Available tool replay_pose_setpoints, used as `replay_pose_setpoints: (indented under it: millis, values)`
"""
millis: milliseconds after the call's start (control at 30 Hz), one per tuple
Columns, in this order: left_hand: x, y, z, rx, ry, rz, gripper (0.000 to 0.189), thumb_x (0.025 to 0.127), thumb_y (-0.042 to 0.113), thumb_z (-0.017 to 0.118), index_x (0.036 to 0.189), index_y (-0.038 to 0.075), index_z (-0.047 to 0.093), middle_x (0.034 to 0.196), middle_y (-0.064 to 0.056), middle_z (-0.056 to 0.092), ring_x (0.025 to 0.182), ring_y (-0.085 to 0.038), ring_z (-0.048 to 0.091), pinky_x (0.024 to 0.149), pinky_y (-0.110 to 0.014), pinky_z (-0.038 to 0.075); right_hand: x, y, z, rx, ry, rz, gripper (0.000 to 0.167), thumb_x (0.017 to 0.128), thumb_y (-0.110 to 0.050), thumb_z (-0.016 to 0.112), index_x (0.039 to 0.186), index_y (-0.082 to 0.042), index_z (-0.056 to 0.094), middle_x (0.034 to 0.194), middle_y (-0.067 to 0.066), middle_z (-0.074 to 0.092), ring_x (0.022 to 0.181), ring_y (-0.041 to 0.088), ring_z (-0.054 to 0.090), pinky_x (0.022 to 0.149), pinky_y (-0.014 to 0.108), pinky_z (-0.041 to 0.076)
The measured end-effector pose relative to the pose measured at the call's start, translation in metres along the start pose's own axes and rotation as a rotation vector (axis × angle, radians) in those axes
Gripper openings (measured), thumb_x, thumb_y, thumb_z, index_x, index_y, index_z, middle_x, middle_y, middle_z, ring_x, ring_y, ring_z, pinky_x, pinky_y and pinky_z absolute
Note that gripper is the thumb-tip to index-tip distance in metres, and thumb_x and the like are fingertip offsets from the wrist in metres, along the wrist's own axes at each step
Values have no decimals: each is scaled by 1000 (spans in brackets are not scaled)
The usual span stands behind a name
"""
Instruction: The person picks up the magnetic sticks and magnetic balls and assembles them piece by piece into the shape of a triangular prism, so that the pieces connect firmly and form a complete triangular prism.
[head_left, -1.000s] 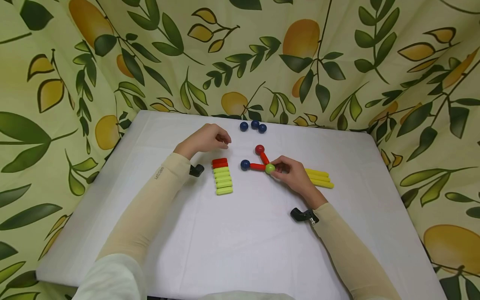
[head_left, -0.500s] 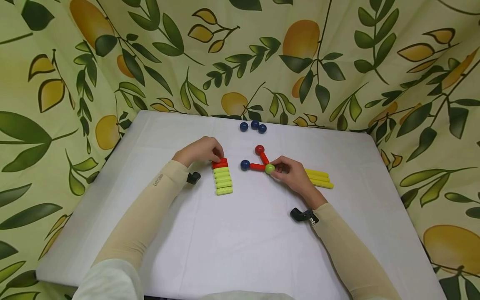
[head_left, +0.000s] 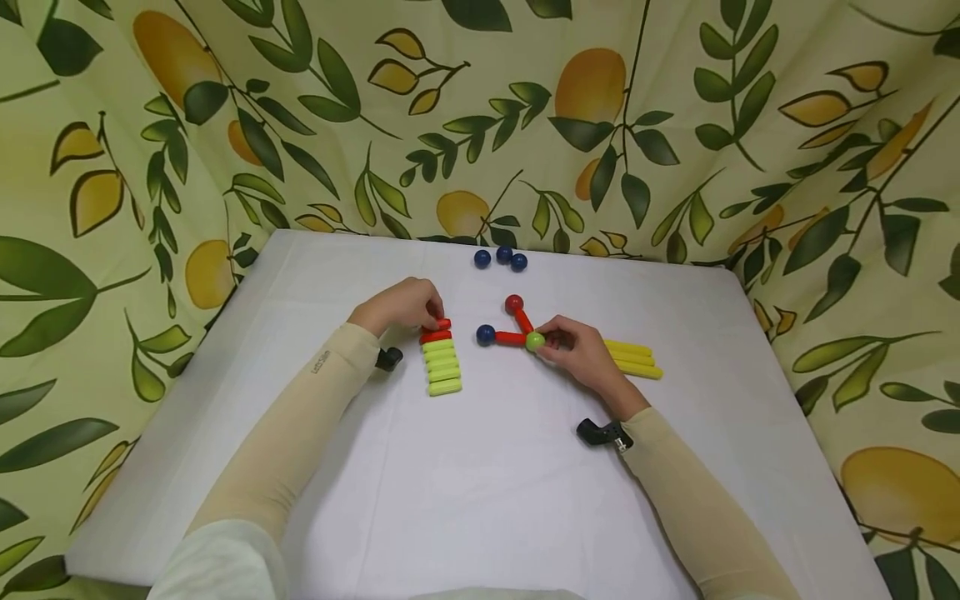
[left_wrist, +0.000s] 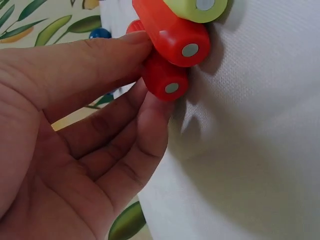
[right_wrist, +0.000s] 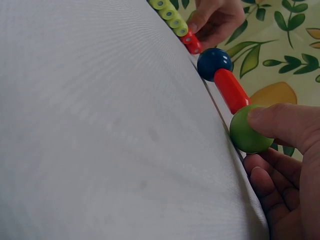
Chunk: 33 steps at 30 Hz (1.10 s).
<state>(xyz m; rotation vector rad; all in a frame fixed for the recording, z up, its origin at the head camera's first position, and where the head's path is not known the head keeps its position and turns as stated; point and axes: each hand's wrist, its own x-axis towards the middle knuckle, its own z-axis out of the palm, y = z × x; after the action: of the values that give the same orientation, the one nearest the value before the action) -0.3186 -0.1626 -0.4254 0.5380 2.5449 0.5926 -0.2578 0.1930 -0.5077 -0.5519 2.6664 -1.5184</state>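
Observation:
My left hand (head_left: 403, 303) pinches a red magnetic rod (left_wrist: 167, 82) at the far end of a row of short rods. A second red rod (left_wrist: 182, 42) lies against it, close to the thumb tip. Light green rods (head_left: 442, 367) continue the row toward me. With thumb and fingers my right hand (head_left: 581, 354) grips a green ball (right_wrist: 250, 131). From that ball one red rod (right_wrist: 231, 91) runs to a blue ball (right_wrist: 214, 64), and another red rod (head_left: 522, 320) runs to a red ball (head_left: 513, 304).
Three loose blue balls (head_left: 503, 256) sit near the back edge of the white-covered table (head_left: 465, 492). Long yellow rods (head_left: 633, 358) lie side by side, partly behind the right hand. A leaf-and-fruit patterned curtain (head_left: 480, 125) hangs around the back and sides.
My left hand has come down from above the row to its far end and taken hold of the end red rod, which now sits slightly askew. The right hand keeps its grip.

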Motion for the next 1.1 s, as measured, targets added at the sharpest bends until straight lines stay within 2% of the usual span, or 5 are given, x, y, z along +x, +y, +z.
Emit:
replay_pose_setpoints:
  millis: [233,433,633,867,1100]
  values:
    - [-1,-2,0,-20,5,-26,14,98,9,80,111,4,81,98,-8,73,92,-26,62,85,-37,54,3,-1,3,-2,-10,-12,23,96,-12,85,118,-15,78,104,3,70,94,25,63,83,29,53]
    - [1,-3,0,-85,73,10,16,98,8,79,113,4,81,100,-8,73,91,-26,61,81,-36,54,3,-1,3,-22,4,-6,22,95,-13,86,116,-16,78,101,1,70,93,25,63,83,32,54]
    - [6,7,3,-168,130,53,15,98,8,80,112,6,81,101,-8,74,89,-26,64,76,-36,54,-6,0,1,-41,16,11,22,95,-14,86,116,-16,78,99,1,70,92,25,62,83,33,54]
    - [12,19,13,-277,215,42,23,98,16,83,119,6,82,103,-6,77,91,-26,64,82,-37,55,-13,3,6,-30,8,8,23,95,-11,86,116,-17,79,100,0,69,93,25,62,83,32,54]
    - [19,36,9,-315,254,62,24,99,16,83,120,4,82,104,-6,79,92,-26,67,83,-36,56,-7,-3,1,-47,8,-16,23,95,-11,85,117,-16,78,102,0,70,94,24,62,84,31,54]
